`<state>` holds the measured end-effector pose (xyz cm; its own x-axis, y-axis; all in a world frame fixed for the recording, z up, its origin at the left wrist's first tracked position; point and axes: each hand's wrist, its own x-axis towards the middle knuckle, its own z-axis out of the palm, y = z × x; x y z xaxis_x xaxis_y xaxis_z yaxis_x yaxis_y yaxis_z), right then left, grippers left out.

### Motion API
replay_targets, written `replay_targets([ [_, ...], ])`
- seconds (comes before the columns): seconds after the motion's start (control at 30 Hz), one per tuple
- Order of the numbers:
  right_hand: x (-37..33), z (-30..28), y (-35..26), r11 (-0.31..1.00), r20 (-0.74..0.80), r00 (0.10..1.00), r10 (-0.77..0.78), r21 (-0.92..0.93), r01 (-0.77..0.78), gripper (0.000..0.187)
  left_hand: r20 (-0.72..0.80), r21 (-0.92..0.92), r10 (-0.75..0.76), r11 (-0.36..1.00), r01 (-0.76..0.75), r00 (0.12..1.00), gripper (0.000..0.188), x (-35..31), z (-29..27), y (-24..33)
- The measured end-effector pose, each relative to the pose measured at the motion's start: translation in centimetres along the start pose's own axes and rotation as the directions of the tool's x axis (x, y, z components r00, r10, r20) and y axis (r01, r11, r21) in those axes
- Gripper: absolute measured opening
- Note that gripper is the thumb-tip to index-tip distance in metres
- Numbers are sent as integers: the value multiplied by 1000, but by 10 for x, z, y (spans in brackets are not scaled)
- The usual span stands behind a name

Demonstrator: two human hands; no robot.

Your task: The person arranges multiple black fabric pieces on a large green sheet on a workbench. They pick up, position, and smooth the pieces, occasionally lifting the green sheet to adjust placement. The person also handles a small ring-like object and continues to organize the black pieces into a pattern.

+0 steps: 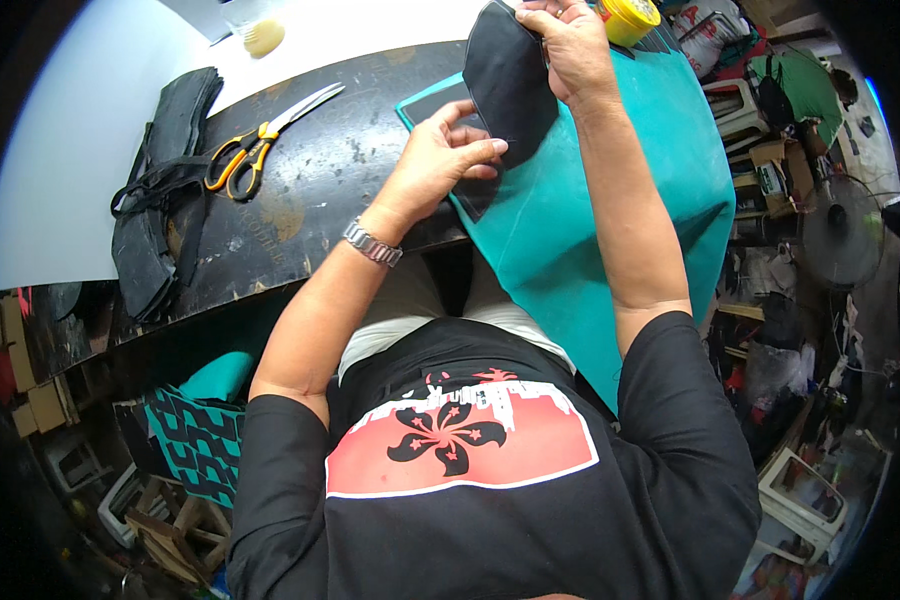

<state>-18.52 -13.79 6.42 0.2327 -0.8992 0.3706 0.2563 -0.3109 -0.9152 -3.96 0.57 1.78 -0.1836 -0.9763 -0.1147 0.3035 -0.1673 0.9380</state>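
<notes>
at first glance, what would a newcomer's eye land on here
Most likely the bright teal sheet, spread over the right of the dark table and drooping past its near edge. Next comes the black curved piece, its top in the right hand and the left hand at its lower edge. Orange-and-black-handled scissors lie on the table farther left.

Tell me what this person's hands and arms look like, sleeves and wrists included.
The left hand and right hand are gloveless. Short, plain black sleeves end near the elbows. A silver metal-link band circles the left wrist; the right wrist is bare.
</notes>
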Motion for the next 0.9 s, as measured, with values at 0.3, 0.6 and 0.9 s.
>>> replay_targets([
  [0.3, -16, -61, 12, 974, 132, 976, 171, -172, -147, 58, 80, -121, -18, 992, 27, 997, 76, 26, 22, -17],
  [0.6, -94, -85, -16, 879, -46, 878, 476, -5, -477, 84, 20, -17, -51, 999, 52, 998, 69, 39, 24, -18],
  [0.9, -101, -77, -5, 867, 4, 890, 456, -227, -443, 83, 8, 494, 40, 869, -39, 999, 52, 110, -26, 3],
])
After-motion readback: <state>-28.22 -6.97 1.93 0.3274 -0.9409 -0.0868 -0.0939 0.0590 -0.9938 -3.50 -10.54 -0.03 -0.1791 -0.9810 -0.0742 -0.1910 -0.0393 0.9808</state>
